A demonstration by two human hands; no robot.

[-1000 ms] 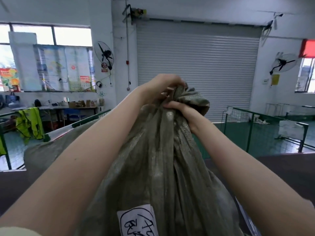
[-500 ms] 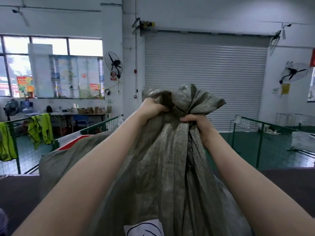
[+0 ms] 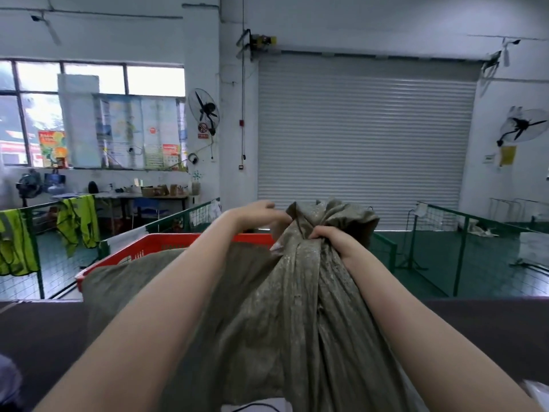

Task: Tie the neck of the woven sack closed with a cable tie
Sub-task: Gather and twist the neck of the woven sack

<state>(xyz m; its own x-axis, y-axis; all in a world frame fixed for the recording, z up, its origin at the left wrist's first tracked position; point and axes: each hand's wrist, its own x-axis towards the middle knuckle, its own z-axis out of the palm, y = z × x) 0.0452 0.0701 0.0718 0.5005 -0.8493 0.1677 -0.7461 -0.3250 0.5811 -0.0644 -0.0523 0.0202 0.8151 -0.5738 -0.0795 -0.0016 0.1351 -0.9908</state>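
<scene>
Down comes the bundle since half a second ago, sack and hands sitting lower in view, a red crate (image 3: 166, 242) now peeking out behind, and the left hand (image 3: 258, 214) has slid off its full fistful to the near edge of the ruffled top. Right hand (image 3: 338, 242) is doing the heavy work, fingers curled hard round the gathered neck (image 3: 306, 248) of the woven sack (image 3: 282, 316), pleats of fabric fanning down from that fist. That choke, by my reading, is there to keep the mouth bunched narrow enough for a tie to go round. Left hand looks loosely curled, fingertips touching the ruffle (image 3: 332, 215) of loose cloth above the neck, whether it is pinching a fold or merely steadying it I cannot tell. The ruffle flops out above and behind the right fist, so the neck sits right inside that hand and just beside the left one. Sack body stands upright between both forearms, close under the camera, a white label barely showing at the bottom edge. No cable tie shows anywhere in view, neither in a hand nor on the sack, so the neck is gathered but not yet tied; fetching one probably falls to the freer left hand
</scene>
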